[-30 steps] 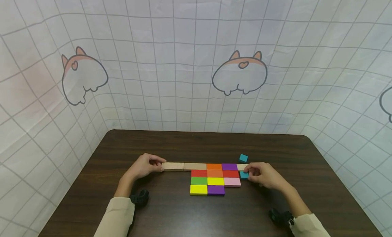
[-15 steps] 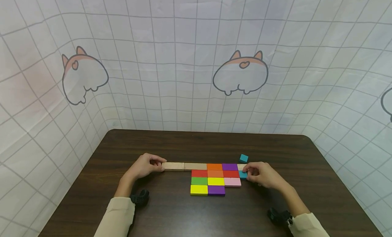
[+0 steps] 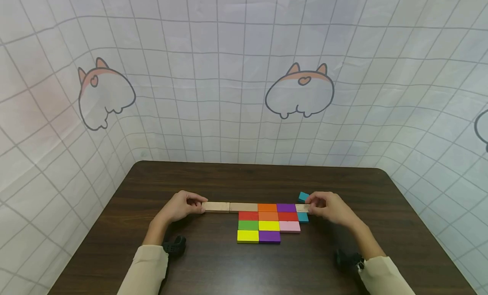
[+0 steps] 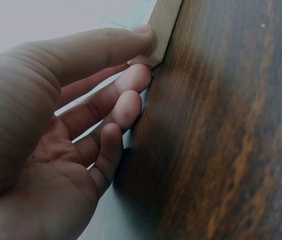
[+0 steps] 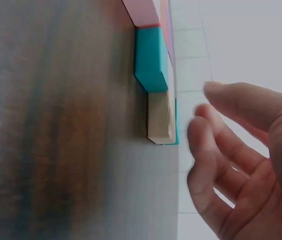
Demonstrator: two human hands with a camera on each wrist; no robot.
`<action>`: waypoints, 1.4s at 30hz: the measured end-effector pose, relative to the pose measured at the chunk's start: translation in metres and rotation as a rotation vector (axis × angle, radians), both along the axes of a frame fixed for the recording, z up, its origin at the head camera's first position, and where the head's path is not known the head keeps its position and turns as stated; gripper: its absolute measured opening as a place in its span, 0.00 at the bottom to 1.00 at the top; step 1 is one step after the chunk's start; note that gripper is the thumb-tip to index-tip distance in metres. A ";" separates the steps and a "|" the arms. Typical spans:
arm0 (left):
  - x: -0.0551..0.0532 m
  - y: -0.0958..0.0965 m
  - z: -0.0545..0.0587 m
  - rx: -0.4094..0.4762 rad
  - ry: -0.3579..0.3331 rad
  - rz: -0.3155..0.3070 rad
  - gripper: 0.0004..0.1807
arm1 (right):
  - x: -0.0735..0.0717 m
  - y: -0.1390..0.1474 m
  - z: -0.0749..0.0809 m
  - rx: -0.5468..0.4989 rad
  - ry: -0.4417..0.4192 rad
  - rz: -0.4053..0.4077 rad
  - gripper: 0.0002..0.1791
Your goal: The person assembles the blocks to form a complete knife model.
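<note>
At the left end of a row of flat blocks, my left hand (image 3: pixel 182 207) pinches the end of a plain wooden block (image 3: pixel 215 207). In the left wrist view the thumb lies on that wooden block (image 4: pixel 164 30), with the other fingers bent by the tabletop. My right hand (image 3: pixel 331 208) hovers at the row's right end, its fingers loosely bent and holding nothing in the right wrist view. Closest to it are a short wooden block (image 5: pixel 161 117), a teal block (image 5: pixel 151 57) beside that, and a loose teal block (image 3: pixel 303 197) behind the row.
Orange (image 3: pixel 267 208) and purple (image 3: pixel 286 208) blocks continue the back row. In front lie red, orange, green, yellow, pink and purple blocks set edge to edge. The dark wooden table (image 3: pixel 213 269) meets a white grid-patterned curtain (image 3: pixel 236 75) behind and at the sides.
My right hand has come off the teal block and moved up and back, toward the loose teal block. The teal block stays beside the red one. My left hand has not moved.
</note>
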State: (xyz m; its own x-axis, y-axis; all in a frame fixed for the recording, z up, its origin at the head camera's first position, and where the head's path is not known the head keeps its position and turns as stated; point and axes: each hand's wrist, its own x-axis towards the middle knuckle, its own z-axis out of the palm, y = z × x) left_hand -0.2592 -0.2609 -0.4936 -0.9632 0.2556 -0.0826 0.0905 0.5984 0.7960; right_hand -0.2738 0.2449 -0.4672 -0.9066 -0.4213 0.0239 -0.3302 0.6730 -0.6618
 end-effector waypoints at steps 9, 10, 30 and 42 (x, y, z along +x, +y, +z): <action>0.001 0.000 0.000 0.001 -0.001 0.003 0.13 | -0.031 0.000 -0.006 0.007 0.042 -0.084 0.11; 0.001 0.000 0.000 0.004 -0.001 0.004 0.13 | -0.034 0.000 -0.008 0.013 0.033 -0.094 0.12; 0.001 0.001 0.003 0.007 0.001 0.002 0.14 | -0.057 0.009 -0.019 0.052 -0.037 -0.044 0.17; 0.000 0.000 0.000 0.005 0.007 0.000 0.14 | -0.057 0.007 -0.018 0.064 -0.053 -0.029 0.19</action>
State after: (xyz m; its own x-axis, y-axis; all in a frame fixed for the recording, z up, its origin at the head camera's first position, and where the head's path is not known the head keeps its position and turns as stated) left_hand -0.2587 -0.2610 -0.4932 -0.9637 0.2563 -0.0744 0.0966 0.5948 0.7980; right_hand -0.3307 0.2517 -0.4852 -0.9179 -0.3935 -0.0507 -0.2750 0.7232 -0.6335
